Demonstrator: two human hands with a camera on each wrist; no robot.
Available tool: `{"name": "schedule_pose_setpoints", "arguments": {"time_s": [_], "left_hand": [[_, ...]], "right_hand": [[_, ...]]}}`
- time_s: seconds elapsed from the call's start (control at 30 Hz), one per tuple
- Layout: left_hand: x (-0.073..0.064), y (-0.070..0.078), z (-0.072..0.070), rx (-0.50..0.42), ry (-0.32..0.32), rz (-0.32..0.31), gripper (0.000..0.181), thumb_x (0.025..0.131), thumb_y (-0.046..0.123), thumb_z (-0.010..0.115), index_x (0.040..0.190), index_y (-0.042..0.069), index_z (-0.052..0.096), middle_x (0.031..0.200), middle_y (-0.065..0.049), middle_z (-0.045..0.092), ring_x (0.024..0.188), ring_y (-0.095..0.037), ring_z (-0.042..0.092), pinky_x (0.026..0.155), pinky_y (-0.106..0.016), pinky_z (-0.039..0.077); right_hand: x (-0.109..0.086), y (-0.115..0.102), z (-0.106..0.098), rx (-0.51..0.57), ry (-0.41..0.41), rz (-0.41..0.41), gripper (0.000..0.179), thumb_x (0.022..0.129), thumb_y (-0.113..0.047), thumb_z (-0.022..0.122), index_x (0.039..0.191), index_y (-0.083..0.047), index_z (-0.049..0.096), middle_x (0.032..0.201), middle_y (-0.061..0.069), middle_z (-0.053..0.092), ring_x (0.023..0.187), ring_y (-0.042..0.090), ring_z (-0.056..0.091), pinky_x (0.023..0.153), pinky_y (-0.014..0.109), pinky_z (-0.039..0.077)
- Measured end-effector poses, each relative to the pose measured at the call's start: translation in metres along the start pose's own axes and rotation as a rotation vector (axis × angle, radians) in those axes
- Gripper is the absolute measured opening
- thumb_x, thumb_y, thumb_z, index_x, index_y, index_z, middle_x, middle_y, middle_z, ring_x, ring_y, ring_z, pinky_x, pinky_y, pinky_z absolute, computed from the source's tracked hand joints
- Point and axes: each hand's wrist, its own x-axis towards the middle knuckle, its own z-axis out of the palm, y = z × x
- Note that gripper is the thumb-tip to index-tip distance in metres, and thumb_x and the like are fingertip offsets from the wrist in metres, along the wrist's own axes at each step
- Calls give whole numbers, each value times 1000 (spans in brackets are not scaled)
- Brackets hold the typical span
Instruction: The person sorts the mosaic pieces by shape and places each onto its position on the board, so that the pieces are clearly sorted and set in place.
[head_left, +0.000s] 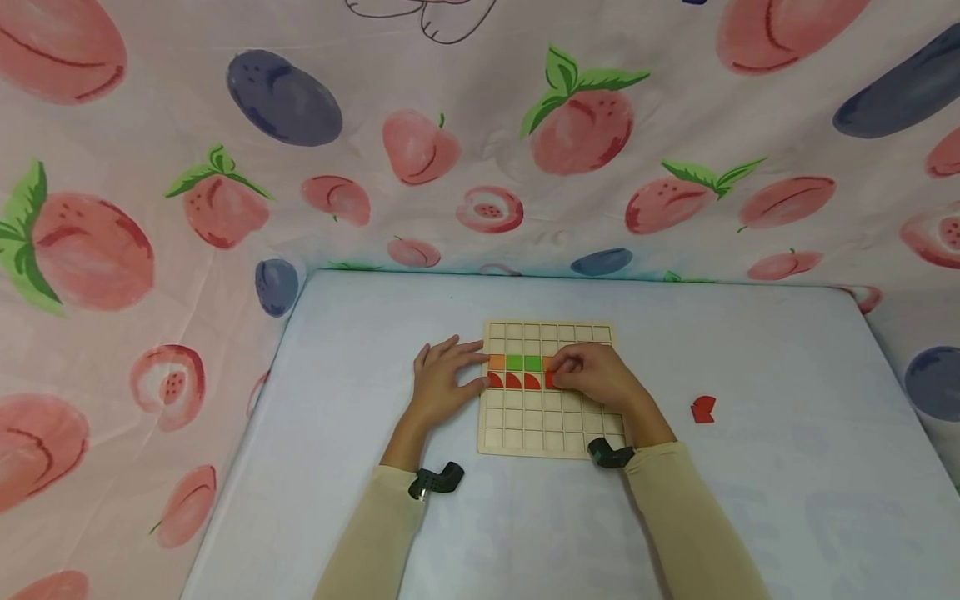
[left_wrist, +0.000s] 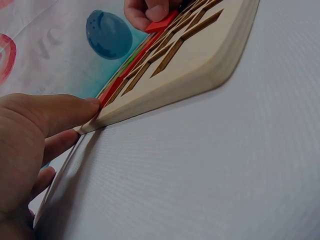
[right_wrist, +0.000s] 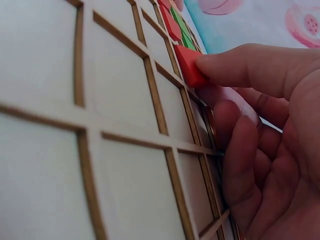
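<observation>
A square wooden grid board (head_left: 517, 421) lies on the table. Its row of orange and green tiles (head_left: 523, 363) sits just beyond a row of red quarter-circle tiles (head_left: 513, 381). With thumb and forefinger, my right hand (head_left: 600, 375) pinches a red tile (right_wrist: 187, 67) over the cell at the right end of the red row; its other fingers curl loosely. My left hand (head_left: 442, 385) rests at the board's left side. In the left wrist view its thumb (left_wrist: 75, 111) lies fairly straight against the board edge, near the first red tile.
Loose red pieces (head_left: 703, 409) lie on the white table (head_left: 810, 417), right of the board. A fruit-print cloth (head_left: 480, 108) rises behind the table and along its left side. Each wrist carries a small black device, such as the left one (head_left: 437, 480).
</observation>
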Motion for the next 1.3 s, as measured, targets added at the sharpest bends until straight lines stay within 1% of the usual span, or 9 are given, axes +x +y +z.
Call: {"name": "schedule_pose_setpoints", "arguments": {"time_s": [0.17,0.47,0.83,1.0,1.2,1.3], "left_hand": [[0,0,-1,-4,0,3,37,90,34,74,126,28,73,148,9,59,152,-25,34,123,-60,8],[0,0,-1,-4,-17,-14,37,91,34,74,128,29,72,149,10,58,153,-22,32,124,-58,6],[0,0,-1,-8,-18,-13,37,91,33,73,128,29,72,148,10,58,153,-23,32,124,-58,6],[0,0,-2,-10,-19,-12,37,91,33,72,128,28,72,149,9,58,153,-23,32,124,-58,6],[0,1,-2,-10,-27,-17,38,91,35,73,128,29,72,149,10,57,153,-22,31,124,-58,5],[0,0,-2,-12,-29,-13,38,91,36,72,128,28,71,150,10,57,153,-23,31,124,-58,5]], "right_hand": [[1,-1,2,-35,5,-7,10,86,-13,76,96,-16,77,82,-2,71,74,14,61,72,29,50],[1,-1,2,-34,-4,-15,11,86,-15,78,97,-15,79,80,-3,72,72,15,62,70,30,50],[2,0,2,-66,-5,-6,8,85,-14,80,92,-16,81,81,-4,74,72,13,61,68,29,49],[1,-1,1,-60,4,-16,8,83,-13,81,91,-15,81,82,-2,76,74,12,61,69,30,50],[1,-1,2,-58,18,-5,4,82,-16,83,86,-16,80,79,-3,74,72,14,59,67,31,48],[2,1,2,-53,22,-1,6,82,-17,83,87,-17,80,77,-4,73,70,14,60,66,30,49]]}}
